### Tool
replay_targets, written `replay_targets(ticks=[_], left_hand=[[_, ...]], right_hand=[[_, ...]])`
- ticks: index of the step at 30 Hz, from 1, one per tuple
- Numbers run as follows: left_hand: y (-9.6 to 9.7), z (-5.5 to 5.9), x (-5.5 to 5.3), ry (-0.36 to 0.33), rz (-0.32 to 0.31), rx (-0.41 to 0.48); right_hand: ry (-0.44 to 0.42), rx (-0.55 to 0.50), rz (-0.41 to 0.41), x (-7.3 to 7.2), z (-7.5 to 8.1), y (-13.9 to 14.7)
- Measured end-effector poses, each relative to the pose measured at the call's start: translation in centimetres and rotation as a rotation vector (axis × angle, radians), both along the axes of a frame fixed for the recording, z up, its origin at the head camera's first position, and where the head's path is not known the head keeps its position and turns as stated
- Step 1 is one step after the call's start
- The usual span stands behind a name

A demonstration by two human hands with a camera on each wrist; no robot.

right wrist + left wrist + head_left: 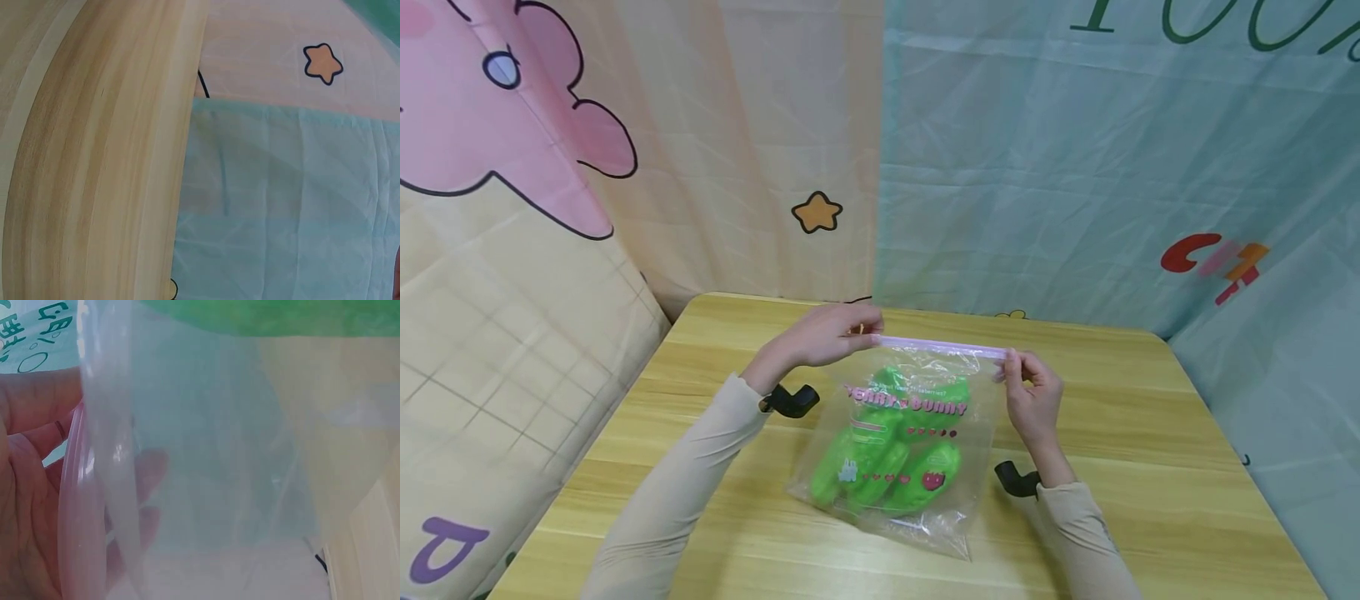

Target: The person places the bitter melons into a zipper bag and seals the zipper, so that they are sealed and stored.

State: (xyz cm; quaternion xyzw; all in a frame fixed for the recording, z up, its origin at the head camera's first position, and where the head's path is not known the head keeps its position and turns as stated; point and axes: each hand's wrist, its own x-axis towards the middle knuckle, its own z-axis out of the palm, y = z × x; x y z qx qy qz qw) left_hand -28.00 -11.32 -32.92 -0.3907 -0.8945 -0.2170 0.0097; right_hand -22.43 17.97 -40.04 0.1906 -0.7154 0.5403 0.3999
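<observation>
A clear zip bag (981, 492) with a lilac zip strip (940, 344) along its top is held over the table, pink lettering and a bunny printed on its front. Several bright green rounded things (925, 479) fill it; their kind is blurred by the plastic. At the top left corner my left hand (827, 335) pinches the strip between thumb and fingers. In the left wrist view, fingers (150, 472) show through the film behind the pinkish strip. My right hand (1036, 396) pinches the strip's right end, thumb uppermost. Only a sliver of it enters the right wrist view.
A light wood table (1150, 467) lies under the bag. Printed curtains (1037, 167) hang close behind its back edge and along both sides. A black wrist camera mount (793, 402) sticks out by the left cuff, another mount (1017, 479) by the right.
</observation>
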Motion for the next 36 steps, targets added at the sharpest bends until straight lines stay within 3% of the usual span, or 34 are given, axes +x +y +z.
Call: replay_targets(ticks=[10,24,36], left_hand=[[-0.8,-0.1,0.3,0.047,0.031,-0.016],[-2.3,-0.5,0.2,0.036,0.042,0.008],[-3.6,-0.5,0.4,-0.03,0.084,0.025]], right_hand=[[-0.014,0.014,-0.003,0.0,-0.2,0.0],[-0.032,0.022,-0.032,0.0,-0.1,0.0],[-0.043,0.008,-0.038,0.0,0.2,0.4]])
